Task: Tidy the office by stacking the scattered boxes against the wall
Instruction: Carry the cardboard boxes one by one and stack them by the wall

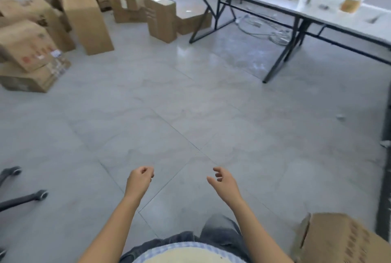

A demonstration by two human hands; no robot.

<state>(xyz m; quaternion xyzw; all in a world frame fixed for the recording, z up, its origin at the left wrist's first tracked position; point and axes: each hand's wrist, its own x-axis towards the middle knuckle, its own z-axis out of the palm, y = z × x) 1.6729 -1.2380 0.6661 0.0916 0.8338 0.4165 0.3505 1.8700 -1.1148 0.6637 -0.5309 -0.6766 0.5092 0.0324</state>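
Observation:
Several brown cardboard boxes lie scattered at the far left: a box with red print [25, 45] on a flat one [31, 78], a long box leaning over [84, 20], an upright box [161, 18] and others behind. One more cardboard box [338, 239] sits at the bottom right beside my leg. My left hand [138, 181] hangs over bare floor with its fingers loosely curled and holds nothing. My right hand [223, 182] is also empty, fingers relaxed and slightly spread. Both hands are far from every box.
White tables on black metal legs [281, 59] stand at the upper right, with small items and a clear container [353, 0] on top and cables beneath. An office chair base with castors [27, 197] pokes in at the lower left. Grey tiled floor [190, 104] spans the middle.

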